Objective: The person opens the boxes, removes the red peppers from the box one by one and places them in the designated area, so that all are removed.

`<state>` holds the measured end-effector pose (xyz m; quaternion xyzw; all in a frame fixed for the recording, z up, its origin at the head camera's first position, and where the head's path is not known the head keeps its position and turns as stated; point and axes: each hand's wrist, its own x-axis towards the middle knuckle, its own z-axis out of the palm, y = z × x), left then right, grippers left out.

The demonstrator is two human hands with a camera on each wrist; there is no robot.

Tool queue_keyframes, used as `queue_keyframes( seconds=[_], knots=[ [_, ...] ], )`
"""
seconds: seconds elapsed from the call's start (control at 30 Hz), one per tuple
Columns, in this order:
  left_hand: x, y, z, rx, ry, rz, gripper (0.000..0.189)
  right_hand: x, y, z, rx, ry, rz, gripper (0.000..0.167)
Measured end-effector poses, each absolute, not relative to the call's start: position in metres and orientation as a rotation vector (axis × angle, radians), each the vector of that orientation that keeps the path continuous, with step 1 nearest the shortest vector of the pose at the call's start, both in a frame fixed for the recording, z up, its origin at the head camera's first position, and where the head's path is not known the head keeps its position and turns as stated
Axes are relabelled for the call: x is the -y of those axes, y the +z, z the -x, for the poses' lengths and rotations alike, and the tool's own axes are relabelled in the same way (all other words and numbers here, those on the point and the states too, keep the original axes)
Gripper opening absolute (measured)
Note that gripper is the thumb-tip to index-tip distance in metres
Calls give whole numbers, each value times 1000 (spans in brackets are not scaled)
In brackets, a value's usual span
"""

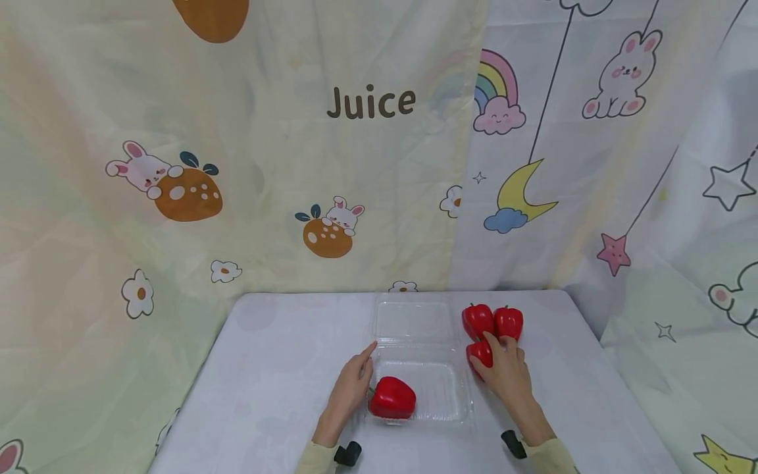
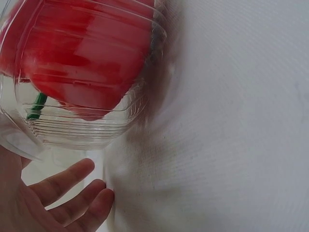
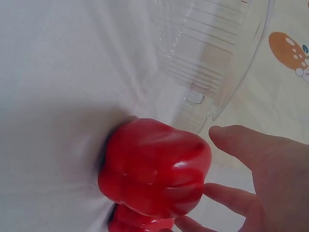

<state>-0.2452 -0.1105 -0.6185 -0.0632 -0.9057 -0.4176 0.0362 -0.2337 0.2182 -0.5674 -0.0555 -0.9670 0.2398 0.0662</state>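
A clear plastic clamshell box (image 1: 438, 395) lies with its lid (image 1: 414, 319) folded back. One red bell pepper (image 1: 393, 397) with a green stem is inside the box, at its left end. My left hand (image 1: 349, 384) rests by the box's left rim, its fingers extended; the left wrist view shows several fingers (image 2: 82, 203) below the box wall. Over on the right, my right hand (image 1: 506, 372) reaches over another red bell pepper (image 3: 157, 166). Its fingertips are right at the pepper's side, while the thumb (image 3: 236, 140) stands spread away from it.
Two more red bell peppers, a left one (image 1: 477, 320) and a right one (image 1: 508, 322), stand just beyond my right hand, right of the lid. A white cloth covers the table (image 1: 284, 368). Printed fabric curtains (image 1: 266, 164) hang behind it.
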Motion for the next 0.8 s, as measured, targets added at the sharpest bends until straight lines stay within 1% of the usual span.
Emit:
queue_keyframes(
  seconds=[0.8],
  knots=[
    [110,-618,245,2776,-1285,197,43,-217,-560,233,2901,738,133,83]
  ],
)
